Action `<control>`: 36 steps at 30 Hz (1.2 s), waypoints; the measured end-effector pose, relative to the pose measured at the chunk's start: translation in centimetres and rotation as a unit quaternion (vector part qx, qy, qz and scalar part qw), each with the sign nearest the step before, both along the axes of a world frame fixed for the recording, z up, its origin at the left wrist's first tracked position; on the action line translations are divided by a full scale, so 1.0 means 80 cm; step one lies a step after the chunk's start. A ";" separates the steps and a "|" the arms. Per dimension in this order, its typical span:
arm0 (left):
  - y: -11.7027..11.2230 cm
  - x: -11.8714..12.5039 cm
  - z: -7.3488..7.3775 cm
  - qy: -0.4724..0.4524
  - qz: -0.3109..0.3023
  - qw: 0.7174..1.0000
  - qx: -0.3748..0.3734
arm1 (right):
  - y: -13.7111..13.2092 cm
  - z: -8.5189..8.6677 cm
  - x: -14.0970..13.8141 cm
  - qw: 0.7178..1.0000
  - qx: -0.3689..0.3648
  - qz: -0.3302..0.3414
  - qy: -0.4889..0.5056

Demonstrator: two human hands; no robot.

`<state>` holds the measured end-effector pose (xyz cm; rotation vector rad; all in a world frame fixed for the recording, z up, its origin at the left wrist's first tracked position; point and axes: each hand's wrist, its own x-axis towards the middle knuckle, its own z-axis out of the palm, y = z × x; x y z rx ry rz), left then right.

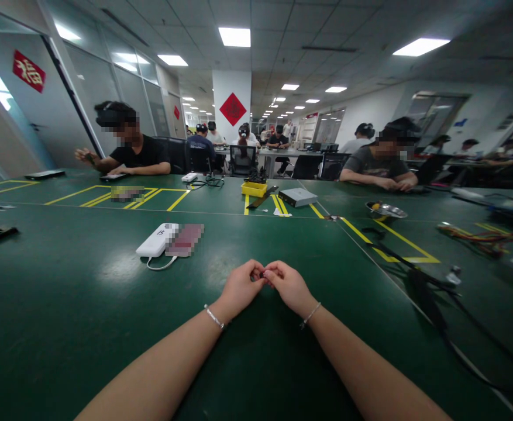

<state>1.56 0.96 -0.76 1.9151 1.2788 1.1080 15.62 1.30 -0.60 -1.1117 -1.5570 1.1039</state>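
My left hand (241, 286) and my right hand (288, 285) rest on the green table (85, 304), fingertips meeting in the middle. Both are closed in a pinch around a tiny dark object (262, 273) that is too small to name. Each wrist wears a thin bracelet. A white power bank (156, 240) with a short cable lies beyond my left hand, next to a blurred reddish item (185, 240).
A yellow tray (254, 188), a grey box (298, 197) and a metal dish (386, 209) sit farther back. Black cables (427, 292) trail on the right, coloured wires (488, 238) beyond. Two people with headsets sit across the table. Yellow tape marks zones.
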 end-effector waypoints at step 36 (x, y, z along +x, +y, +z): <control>0.005 -0.018 -0.001 0.238 0.005 0.971 0.027 | 0.026 0.034 0.180 0.743 -0.086 -0.400 -0.529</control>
